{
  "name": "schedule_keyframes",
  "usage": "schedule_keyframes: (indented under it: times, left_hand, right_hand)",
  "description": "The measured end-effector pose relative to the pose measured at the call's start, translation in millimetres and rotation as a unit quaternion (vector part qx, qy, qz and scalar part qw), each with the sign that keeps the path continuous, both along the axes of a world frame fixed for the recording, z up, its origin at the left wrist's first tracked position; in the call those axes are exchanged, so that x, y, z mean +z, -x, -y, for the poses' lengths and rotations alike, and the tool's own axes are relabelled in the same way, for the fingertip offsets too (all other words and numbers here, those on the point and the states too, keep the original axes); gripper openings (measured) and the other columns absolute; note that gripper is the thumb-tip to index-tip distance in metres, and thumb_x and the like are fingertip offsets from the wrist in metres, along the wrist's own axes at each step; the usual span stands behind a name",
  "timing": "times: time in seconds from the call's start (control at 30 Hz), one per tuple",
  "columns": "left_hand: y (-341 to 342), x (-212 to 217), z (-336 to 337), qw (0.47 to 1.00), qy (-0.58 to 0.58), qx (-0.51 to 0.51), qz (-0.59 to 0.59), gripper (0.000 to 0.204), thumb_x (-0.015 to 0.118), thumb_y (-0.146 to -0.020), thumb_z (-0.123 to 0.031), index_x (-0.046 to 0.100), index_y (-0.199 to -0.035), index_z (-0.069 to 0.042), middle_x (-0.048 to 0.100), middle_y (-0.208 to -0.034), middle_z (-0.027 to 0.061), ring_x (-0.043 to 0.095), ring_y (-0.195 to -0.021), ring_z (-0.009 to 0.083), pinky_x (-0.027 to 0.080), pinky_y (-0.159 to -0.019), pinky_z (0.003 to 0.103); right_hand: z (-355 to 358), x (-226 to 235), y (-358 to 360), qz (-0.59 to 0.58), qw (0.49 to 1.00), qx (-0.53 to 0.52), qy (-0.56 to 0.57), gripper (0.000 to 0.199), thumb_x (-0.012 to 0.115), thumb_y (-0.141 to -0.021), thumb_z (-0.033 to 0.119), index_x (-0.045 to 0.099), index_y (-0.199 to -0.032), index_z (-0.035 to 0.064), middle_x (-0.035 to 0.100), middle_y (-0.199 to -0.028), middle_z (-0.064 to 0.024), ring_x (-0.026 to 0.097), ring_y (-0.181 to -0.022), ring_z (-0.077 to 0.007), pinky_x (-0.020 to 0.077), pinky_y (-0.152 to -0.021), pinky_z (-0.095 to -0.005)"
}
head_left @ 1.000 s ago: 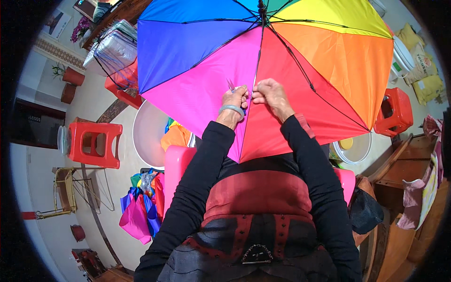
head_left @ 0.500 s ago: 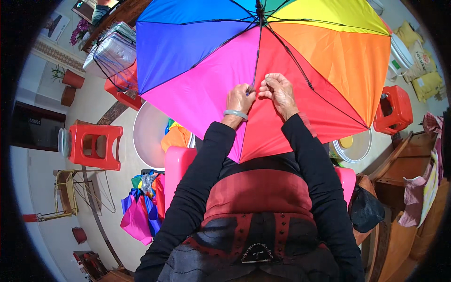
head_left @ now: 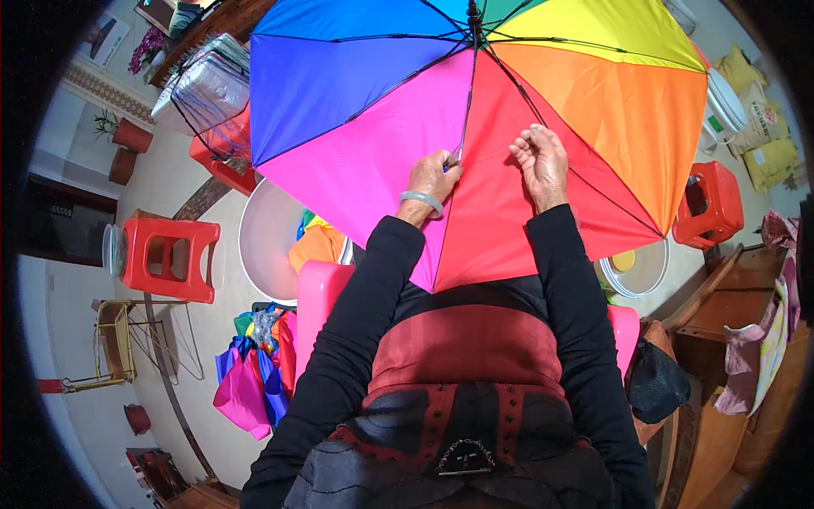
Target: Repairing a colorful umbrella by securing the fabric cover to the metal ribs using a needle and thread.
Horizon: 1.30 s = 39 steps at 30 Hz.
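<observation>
The open rainbow umbrella (head_left: pixel 475 127) lay across the person's lap. Left hand (head_left: pixel 434 178) pinched closed on a rib (head_left: pixel 462 127); right hand (head_left: pixel 541 161) hovered above, fingers loosely apart, holding nothing.

We see an umbrella (head_left: pixel 381 110) of thin, smooth cloth with a faint sheen, stretched over dark metal ribs (head_left: pixel 462 127). Our sleeves (head_left: pixel 356 339) are matt black fabric. The bangle (head_left: pixel 421 199) looks polished and stone-like. The stools (head_left: pixel 165 259) are glossy red plastic, the basin (head_left: pixel 263 237) smooth white plastic, the cabinet (head_left: pixel 721 297) matt wood.
</observation>
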State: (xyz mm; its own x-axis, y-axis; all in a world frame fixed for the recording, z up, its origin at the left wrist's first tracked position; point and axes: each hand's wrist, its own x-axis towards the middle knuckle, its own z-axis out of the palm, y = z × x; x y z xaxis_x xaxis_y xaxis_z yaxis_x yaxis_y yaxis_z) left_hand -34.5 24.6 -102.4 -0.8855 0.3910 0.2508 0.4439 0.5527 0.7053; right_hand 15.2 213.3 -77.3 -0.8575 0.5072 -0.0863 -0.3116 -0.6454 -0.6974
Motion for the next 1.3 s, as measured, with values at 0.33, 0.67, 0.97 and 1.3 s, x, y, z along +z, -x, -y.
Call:
schedule_keyframes:
  times: [0.33, 0.67, 0.97, 1.3]
  left_hand:
    - [2.0, 33.9, 23.4, 0.971, 0.195, -0.019, 0.136, 0.027, 0.063, -0.066, -0.021, 0.059, -0.083, 0.000, 0.060, -0.080, 0.0227, 0.058, -0.078, 0.0377, 0.046, -0.069, 0.044]
    - [-9.7, 28.9, 25.2, 0.965, 0.263, -0.019, 0.019, 0.023, 0.066, -0.067, -0.016, 0.060, -0.084, -0.003, 0.061, -0.077, 0.0183, 0.059, -0.076, 0.0349, 0.047, -0.066, 0.043]
    - [-10.5, 24.6, 3.4, 0.934, 0.342, 0.040, -0.092, 0.014, 0.052, -0.075, -0.013, 0.064, -0.073, -0.008, 0.063, -0.070, 0.0118, 0.063, -0.066, 0.0267, 0.050, -0.055, 0.038]
    - [-30.7, 8.8, -1.3, 0.946, 0.299, 0.052, -0.116, 0.019, 0.047, -0.077, -0.016, 0.062, -0.067, -0.010, 0.061, -0.066, 0.0114, 0.062, -0.062, 0.0253, 0.048, -0.052, 0.038]
  right_hand:
    - [37.6, -23.0, 0.4, 0.018, 0.745, 0.066, -0.663, 0.007, 0.050, -0.080, 0.009, 0.050, -0.083, 0.0030, 0.057, -0.067, -0.0163, 0.058, -0.058, -0.0301, 0.0458, -0.050, -0.0393]
    - [52.5, -31.7, 4.0, 0.085, 0.614, 0.076, -0.781, 0.011, 0.051, -0.074, 0.014, 0.054, -0.077, 0.0038, 0.057, -0.066, -0.0193, 0.057, -0.064, -0.0366, 0.0438, -0.057, -0.0463]
    - [47.8, -28.0, 15.1, 0.102, 0.663, 0.091, -0.736, 0.012, 0.051, -0.074, 0.015, 0.053, -0.074, 0.0027, 0.056, -0.064, -0.0203, 0.056, -0.063, -0.0380, 0.0426, -0.056, -0.0471]
    - [58.2, -18.5, -0.6, 0.049, 0.662, 0.073, -0.745, 0.015, 0.052, -0.076, 0.014, 0.049, -0.070, 0.0004, 0.053, -0.061, -0.0225, 0.053, -0.060, -0.0400, 0.0388, -0.050, -0.0457]
